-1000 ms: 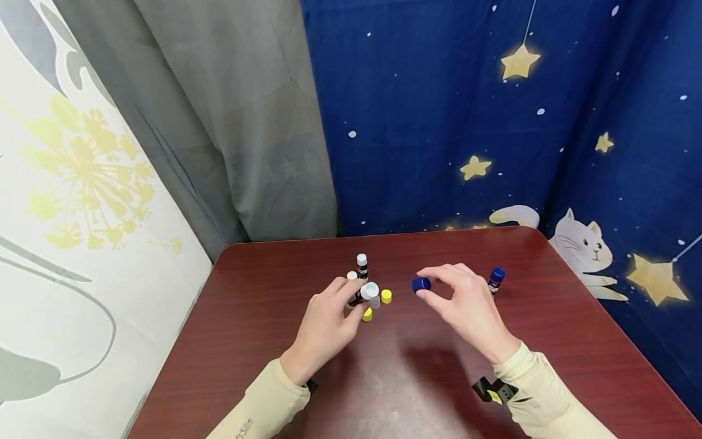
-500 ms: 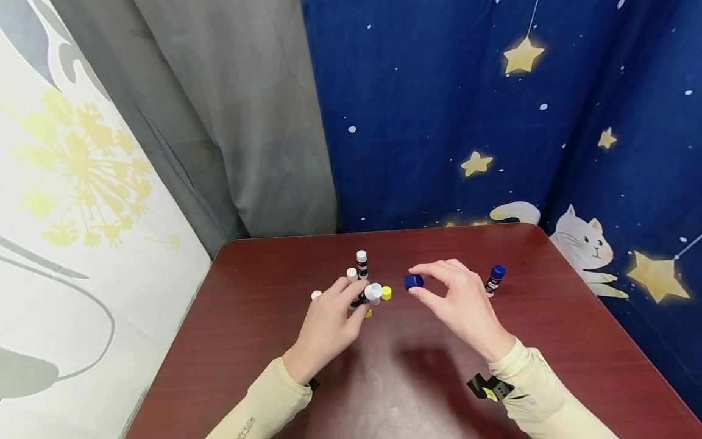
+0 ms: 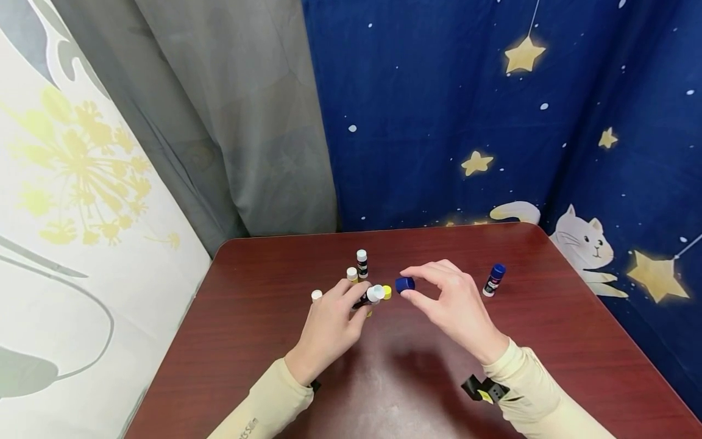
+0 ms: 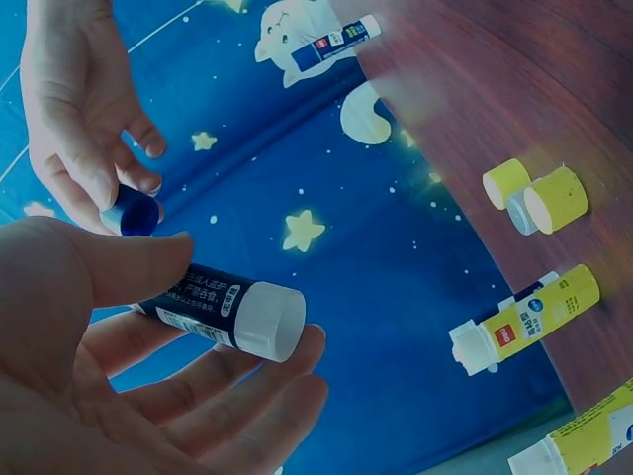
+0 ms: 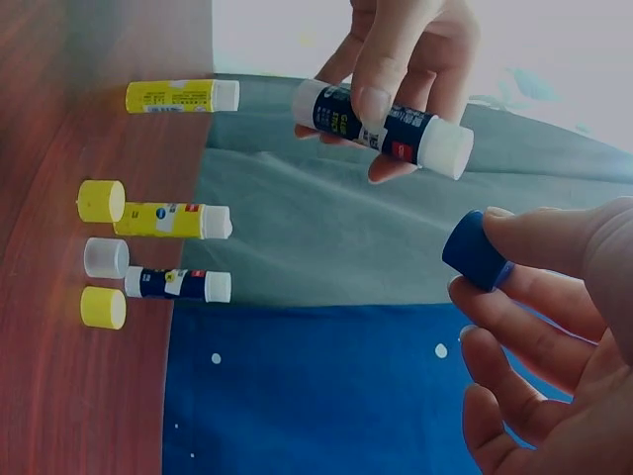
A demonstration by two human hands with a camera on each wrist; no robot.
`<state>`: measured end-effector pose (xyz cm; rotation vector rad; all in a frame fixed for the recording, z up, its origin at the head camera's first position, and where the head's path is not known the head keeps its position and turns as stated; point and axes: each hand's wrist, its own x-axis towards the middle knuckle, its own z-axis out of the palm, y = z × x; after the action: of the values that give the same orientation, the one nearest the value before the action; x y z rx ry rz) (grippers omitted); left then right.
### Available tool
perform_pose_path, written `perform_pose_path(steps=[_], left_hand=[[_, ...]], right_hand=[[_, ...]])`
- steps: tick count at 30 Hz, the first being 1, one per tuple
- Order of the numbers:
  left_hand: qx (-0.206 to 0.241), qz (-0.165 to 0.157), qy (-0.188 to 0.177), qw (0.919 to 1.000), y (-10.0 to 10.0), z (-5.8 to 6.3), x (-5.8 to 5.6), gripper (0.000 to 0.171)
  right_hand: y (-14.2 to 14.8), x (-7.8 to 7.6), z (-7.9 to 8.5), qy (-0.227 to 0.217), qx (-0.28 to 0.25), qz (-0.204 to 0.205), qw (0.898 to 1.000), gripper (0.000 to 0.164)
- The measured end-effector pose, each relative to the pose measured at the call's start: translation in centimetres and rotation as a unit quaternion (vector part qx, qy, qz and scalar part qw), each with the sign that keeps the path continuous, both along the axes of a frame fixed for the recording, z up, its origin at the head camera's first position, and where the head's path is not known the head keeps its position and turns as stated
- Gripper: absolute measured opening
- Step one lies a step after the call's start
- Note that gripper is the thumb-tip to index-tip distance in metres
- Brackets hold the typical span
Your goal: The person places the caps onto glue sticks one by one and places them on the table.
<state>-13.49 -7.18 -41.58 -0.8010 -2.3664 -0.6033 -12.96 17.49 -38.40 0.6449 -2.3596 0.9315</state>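
One blue-capped glue stick (image 3: 493, 280) is standing right, three yellow or navy sticks (image 5: 161, 220) are standing uncapped left, and the left hand (image 3: 328, 318) is gripping a capless navy cylinder (image 4: 232, 313), the right hand (image 3: 454, 299) pinching a round blue cap (image 3: 404, 285) beside it.

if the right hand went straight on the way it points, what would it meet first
The right hand, blue cap leading, would probably meet the glue stick in the left hand; a yellow cap nearby looks lower, on the table, though depth is unclear.
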Motion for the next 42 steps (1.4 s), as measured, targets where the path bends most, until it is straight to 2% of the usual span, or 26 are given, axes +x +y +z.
perform_pose_path(steps=[17,42], left_hand=[[-0.026,0.008,0.012,0.9996,0.1,-0.3,0.3,0.032],[-0.037,0.019,0.0,0.9991,0.3,-0.4,0.7,0.027]], right_hand=[[-1.2,0.2,-0.4,0.004,-0.004,0.021,1.0,0.035],[-1.7,0.5,-0.8,0.005,-0.006,0.035,0.999,0.035]])
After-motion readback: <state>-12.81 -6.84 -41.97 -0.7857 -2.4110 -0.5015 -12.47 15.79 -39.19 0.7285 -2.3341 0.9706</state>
